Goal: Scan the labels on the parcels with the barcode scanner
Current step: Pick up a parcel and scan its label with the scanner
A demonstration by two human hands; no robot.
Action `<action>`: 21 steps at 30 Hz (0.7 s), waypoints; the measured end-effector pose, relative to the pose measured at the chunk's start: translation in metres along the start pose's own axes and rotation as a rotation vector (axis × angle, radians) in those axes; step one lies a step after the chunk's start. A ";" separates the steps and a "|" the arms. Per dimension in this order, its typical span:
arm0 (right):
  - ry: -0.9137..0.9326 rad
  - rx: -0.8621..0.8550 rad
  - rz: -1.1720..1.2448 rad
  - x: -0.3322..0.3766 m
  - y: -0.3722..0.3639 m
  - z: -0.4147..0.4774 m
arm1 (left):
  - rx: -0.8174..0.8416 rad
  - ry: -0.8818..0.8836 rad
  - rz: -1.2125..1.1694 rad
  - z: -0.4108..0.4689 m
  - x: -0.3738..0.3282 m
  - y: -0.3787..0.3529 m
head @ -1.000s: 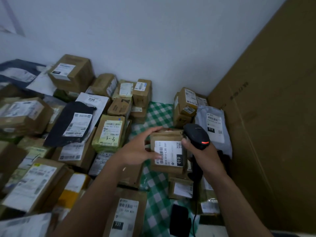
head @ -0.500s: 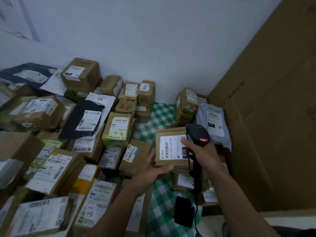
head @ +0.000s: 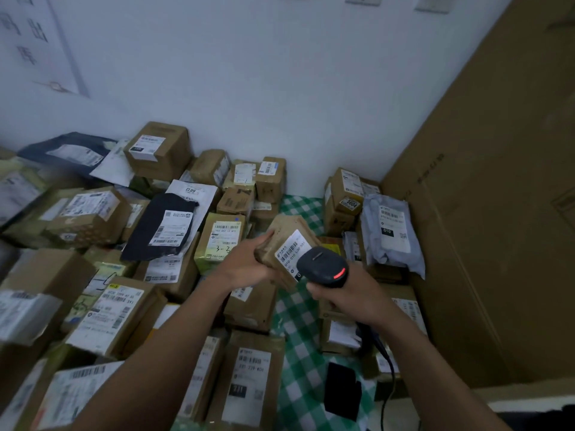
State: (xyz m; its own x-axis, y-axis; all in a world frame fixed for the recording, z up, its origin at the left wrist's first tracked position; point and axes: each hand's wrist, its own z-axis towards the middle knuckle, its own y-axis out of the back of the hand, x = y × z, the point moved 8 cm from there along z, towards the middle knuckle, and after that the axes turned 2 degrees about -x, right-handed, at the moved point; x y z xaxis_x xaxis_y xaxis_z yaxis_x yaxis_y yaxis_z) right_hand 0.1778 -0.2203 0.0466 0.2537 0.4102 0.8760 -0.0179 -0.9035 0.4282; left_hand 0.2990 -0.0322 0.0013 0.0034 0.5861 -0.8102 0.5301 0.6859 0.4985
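Observation:
My left hand point(head: 249, 262) grips a small brown cardboard parcel point(head: 284, 234) from its left side and holds it tilted in the air above the pile. Its white barcode label point(head: 291, 251) faces up and to the right. My right hand point(head: 348, 293) holds the black barcode scanner point(head: 323, 270) by the handle, with the scanner head right against the label's lower end. A red light glows on the scanner. A black cable point(head: 387, 368) runs down from the handle.
Several labelled cardboard parcels point(head: 222, 236) and mailer bags point(head: 392, 231) lie piled on a green checked cloth point(head: 298, 343) against a white wall. A big flat carton point(head: 485, 213) stands at the right. A black object point(head: 342, 390) lies on the cloth near the cable.
My left hand has lifted the parcel off the stack and turned it left, tilting its label. The scanner has stayed close to the label. The view has tipped upward.

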 end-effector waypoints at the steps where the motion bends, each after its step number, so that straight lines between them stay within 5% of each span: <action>1: 0.002 0.022 -0.008 0.001 -0.003 -0.001 | -0.004 0.019 0.024 0.002 0.002 0.002; 21: -0.034 0.144 -0.034 -0.006 -0.025 -0.004 | -0.001 0.093 0.088 0.003 0.025 0.009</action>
State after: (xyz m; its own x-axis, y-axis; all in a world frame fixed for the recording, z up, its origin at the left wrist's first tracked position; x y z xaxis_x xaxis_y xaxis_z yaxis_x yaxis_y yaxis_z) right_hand 0.1723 -0.1997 0.0312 0.2845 0.4390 0.8522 0.1292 -0.8984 0.4196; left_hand 0.3061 -0.0127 -0.0158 -0.0285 0.6815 -0.7313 0.5301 0.6305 0.5669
